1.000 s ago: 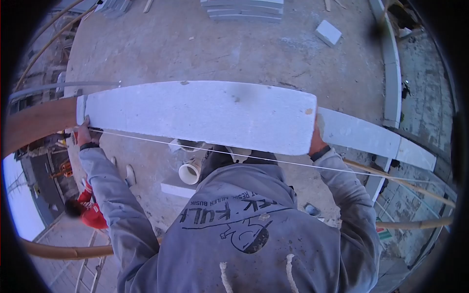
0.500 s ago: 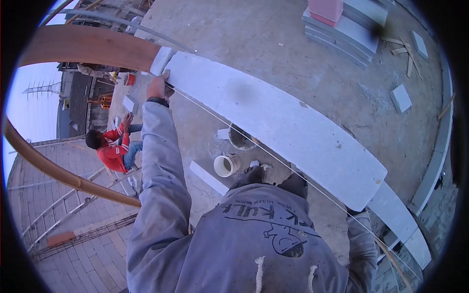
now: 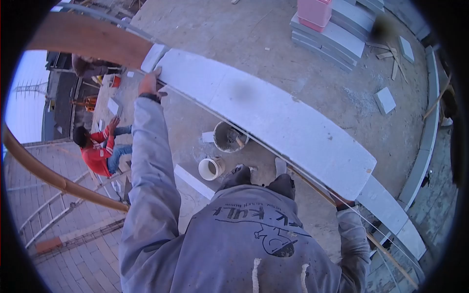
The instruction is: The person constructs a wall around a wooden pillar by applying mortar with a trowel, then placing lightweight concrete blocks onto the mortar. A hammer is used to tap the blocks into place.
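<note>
A long, slightly curved white building block [image 3: 273, 107] stretches across the middle in front of me. My left hand [image 3: 149, 84] is closed on its near edge at the left end, thumb at the top edge and fingers partly below. My right hand [image 3: 342, 201] is at the near edge of the right end, its fingers mostly hidden by the block. A thin white string [image 3: 215, 115] runs along the near edge. A narrow white piece [image 3: 154, 55] adjoins the left end, beside a brown curved board [image 3: 93, 40]. Another white block [image 3: 383, 202] meets the right end.
Below stand a mortar bucket [image 3: 227, 138] and a white pail [image 3: 211, 168]. Across the floor, a pink container [image 3: 314, 13] rests on stacked slabs [image 3: 325, 44]. A person in red [image 3: 97, 158] sits at left near a ladder [image 3: 49, 219]. A curved pipe [image 3: 63, 183] crosses there.
The view has shifted, so most things appear farther left. The block's near edge now lies closer to the string, and its right end looks more in line with the neighbouring block. Both hands stay at its ends.
</note>
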